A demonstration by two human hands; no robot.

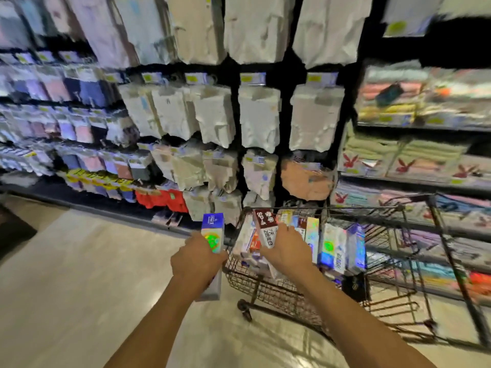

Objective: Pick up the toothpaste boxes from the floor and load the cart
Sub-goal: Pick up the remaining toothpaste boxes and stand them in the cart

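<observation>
On glossy floor, cart beside shelves

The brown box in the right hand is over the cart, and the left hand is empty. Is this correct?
No. The head view shows the left hand gripping a blue box. The brown box in the right hand is over the cart.

2 arms are showing in the head view: the left forearm and the right forearm are both appearing bare along their whole visible length. The left hand and the right hand are appearing bare too, backs facing the camera.
</observation>
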